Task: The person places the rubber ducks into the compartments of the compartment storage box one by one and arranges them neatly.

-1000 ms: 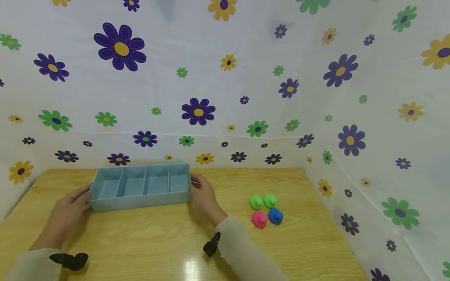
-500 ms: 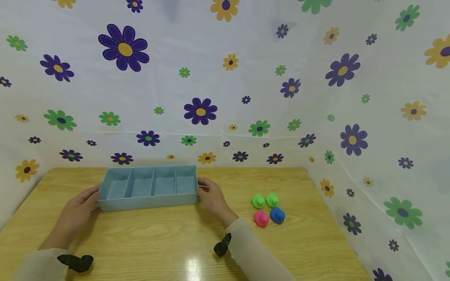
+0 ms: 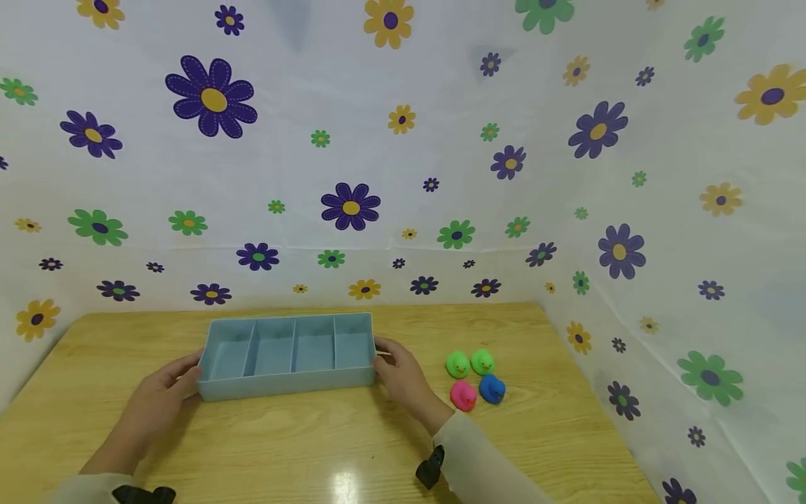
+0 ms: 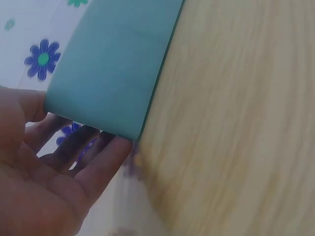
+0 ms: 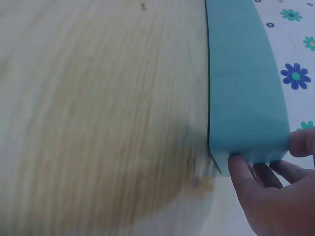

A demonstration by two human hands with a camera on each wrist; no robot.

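Note:
A light blue tray [image 3: 286, 384] with several compartments in a row sits at the back of the wooden table, its compartments empty in the head view. My left hand [image 3: 154, 402] holds its left end. In the left wrist view, the thumb is at the top rim and the fingertips touch the end wall of the tray [image 4: 115, 69]. At the opposite end, my right hand [image 3: 408, 381] grips the tray the same way, thumb near the rim and fingers against the end wall in the right wrist view.
Right of the tray stand two green rubber ducks [image 3: 457, 365], a pink duck [image 3: 463, 395] and a blue duck [image 3: 492, 388], grouped close together. A white flowered cloth [image 3: 296, 161] hangs behind the table [image 3: 271, 448] and along its right side.
Both hands have moved the tray to the right, closer to the ducks, and slightly away from the back cloth. The ducks have stayed in place. The head view has shifted a little.

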